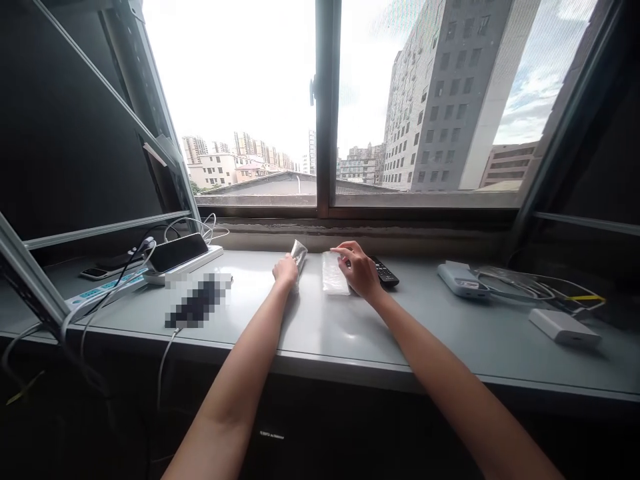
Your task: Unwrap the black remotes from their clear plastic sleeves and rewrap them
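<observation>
My left hand [285,268] is closed around a crinkled clear plastic bag [299,252], which stands tilted up from the shelf top. What the bag holds, if anything, I cannot make out. A second translucent plastic bag [335,281] lies flat just to the right. Over its right edge is my right hand [361,272], its fingers bent and apart, the index finger reaching toward the bag's far end. Whether those fingertips touch the plastic is unclear. Partly hidden behind my right hand lies a black remote control [387,273].
On the left are a power strip [107,288], a dark-screened device on a white stand [179,252], cables and a pixelated dark object [197,303]. To the right lie a pale power bank [463,280], coiled cables [530,283] and a white box-shaped adapter [564,327]. A window stands behind.
</observation>
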`<state>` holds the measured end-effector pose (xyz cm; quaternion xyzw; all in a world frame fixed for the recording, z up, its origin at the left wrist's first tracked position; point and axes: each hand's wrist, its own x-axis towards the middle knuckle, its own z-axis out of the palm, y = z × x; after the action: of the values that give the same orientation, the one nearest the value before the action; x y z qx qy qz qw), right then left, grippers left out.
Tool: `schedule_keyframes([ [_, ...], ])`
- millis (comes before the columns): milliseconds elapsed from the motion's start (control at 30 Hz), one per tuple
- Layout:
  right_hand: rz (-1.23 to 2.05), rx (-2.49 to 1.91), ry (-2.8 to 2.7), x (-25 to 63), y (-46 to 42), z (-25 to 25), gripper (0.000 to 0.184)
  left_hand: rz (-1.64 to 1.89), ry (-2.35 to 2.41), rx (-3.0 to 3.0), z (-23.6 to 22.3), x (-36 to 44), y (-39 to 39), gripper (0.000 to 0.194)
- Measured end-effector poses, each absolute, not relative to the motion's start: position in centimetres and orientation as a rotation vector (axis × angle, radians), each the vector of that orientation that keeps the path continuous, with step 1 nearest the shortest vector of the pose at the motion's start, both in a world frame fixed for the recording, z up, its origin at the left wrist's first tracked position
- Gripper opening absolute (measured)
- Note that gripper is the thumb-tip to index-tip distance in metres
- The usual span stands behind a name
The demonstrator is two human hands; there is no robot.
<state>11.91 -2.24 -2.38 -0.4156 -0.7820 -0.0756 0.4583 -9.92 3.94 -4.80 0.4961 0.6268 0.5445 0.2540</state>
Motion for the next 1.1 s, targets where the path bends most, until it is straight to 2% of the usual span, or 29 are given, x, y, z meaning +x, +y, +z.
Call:
schedule_keyframes([
  [100, -0.216, -1.068, -1.853, 12.2, -2.3, -2.1, 0.032, 1.328, 2.12, 1.492, -4.6, -9.6, 3.3, 0.021],
  [300, -0.252, -1.251, -1.766, 12.3, -1.8, -2.4, 0.029, 1.378, 2.218, 1.701, -4.1, -10.1, 2.7, 0.028],
  [400, -0.228, -1.427, -1.737, 12.7, -0.8, -3.2, 0.024, 1.153, 2.274, 2.017, -3.8, -9.4, 2.4, 0.028],
  [467, -0.196, -1.528, -1.768, 13.1, 0.1, -4.0, 0.02, 1.068, 2.178, 2.178, -3.7, -8.2, 2.1, 0.028],
  [567, -0.189, -1.596, -1.845, 13.6, 1.3, -5.2, 0.017, 1.187, 1.878, 2.22, -3.6, -6.2, 1.7, 0.028],
  [667, -0.195, -1.576, -1.935, 13.6, 1.7, -5.7, 0.019, 1.297, 1.684, 2.057, -4.0, -4.7, 1.6, 0.037],
  [767, -0.168, -1.515, -2.014, 13.1, 1.1, -5.1, 0.023, 1.237, 1.684, 1.948, -4.6, -4.1, 1.8, 0.046],
  [933, 0.152, -1.215, -2.403, 12.5, -0.6, -3.6, 0.027, 1.162, 1.713, 1.915, -4.8, -4.5, 1.9, 0.044],
  [1100, 0.481, -1.058, -2.517, 13.1, -0.9, -3.1, 0.041, 1.145, 1.966, 1.803, -4.5, -6.4, 2.7, 0.031],
])
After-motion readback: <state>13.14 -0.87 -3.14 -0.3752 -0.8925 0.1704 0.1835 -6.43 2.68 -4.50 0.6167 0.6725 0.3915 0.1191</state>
